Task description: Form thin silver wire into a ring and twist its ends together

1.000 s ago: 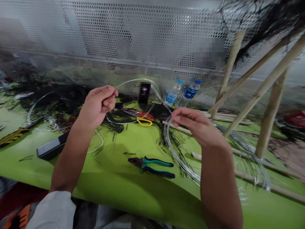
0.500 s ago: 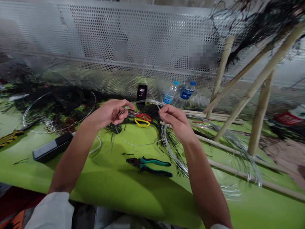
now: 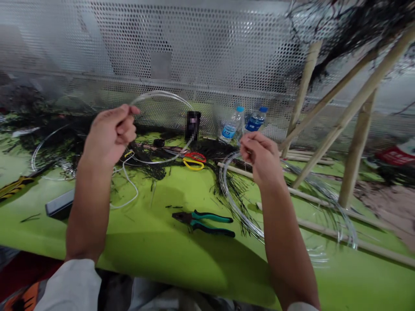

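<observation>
My left hand (image 3: 112, 129) is raised at the left with its fingers closed on a loop of silvery wire (image 3: 162, 93). The loop arches up against the mesh and comes back down near the scissors. My right hand (image 3: 259, 151) is closed in a pinch in front of the bottles; what lies between its fingertips is too fine to make out. Scissors (image 3: 193, 163) with one red and one yellow handle lie between the hands. Nearer me, pliers (image 3: 202, 223) with green and black handles rest on the green tabletop (image 3: 145, 246).
Two water bottles (image 3: 229, 129) and a black upright device (image 3: 192, 125) stand before the perforated metal screen (image 3: 207, 52). A wire coil (image 3: 238, 207) and wooden sticks (image 3: 340, 242) lie at right, below propped poles (image 3: 346, 110). A power bank (image 3: 60, 204) is at left.
My hands have moved apart: the left rose up and left, the right shifted right. The wire that arched between them now forms a larger loop hanging from my left hand.
</observation>
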Demonstrator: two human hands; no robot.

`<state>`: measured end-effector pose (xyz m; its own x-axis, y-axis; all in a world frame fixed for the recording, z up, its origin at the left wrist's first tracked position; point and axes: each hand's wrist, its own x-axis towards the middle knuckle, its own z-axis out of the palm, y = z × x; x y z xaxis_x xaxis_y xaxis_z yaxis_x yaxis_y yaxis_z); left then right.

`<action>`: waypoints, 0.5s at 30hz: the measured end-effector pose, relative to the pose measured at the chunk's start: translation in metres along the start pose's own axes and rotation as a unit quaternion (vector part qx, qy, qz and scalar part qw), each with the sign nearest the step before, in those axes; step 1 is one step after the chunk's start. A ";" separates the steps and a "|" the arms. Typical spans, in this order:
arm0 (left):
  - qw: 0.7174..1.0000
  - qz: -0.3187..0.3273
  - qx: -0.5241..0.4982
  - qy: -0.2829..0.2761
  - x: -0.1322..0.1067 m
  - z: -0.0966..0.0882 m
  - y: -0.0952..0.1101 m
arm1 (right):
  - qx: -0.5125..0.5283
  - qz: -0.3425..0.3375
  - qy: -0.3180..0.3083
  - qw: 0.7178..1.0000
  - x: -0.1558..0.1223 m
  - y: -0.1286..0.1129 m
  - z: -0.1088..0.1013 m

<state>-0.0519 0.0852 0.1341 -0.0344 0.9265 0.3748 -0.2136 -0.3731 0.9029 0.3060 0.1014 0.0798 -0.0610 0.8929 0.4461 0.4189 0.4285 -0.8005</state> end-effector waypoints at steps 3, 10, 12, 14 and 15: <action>0.998 0.034 -0.025 0.042 0.001 -0.007 0.012 | -0.109 0.030 -0.156 0.981 0.003 0.016 0.006; 0.993 0.091 0.009 0.080 -0.010 0.008 0.014 | -0.341 0.081 -0.392 0.850 -0.023 0.035 0.079; 0.992 0.104 0.022 0.074 -0.013 0.015 0.014 | -0.373 0.082 -0.402 0.832 -0.025 0.038 0.091; 0.985 0.134 0.038 0.098 -0.016 0.017 0.017 | -0.396 0.076 -0.397 0.825 -0.022 0.039 0.095; 0.983 0.136 0.041 0.120 -0.018 0.017 0.020 | -0.404 0.070 -0.392 0.824 -0.019 0.038 0.095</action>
<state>-0.0390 0.0605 0.1486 -0.3105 0.7734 0.5527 -0.0857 -0.6018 0.7940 0.2375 0.1140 0.0026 -0.3935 0.8767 -0.2765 0.9187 0.3640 -0.1532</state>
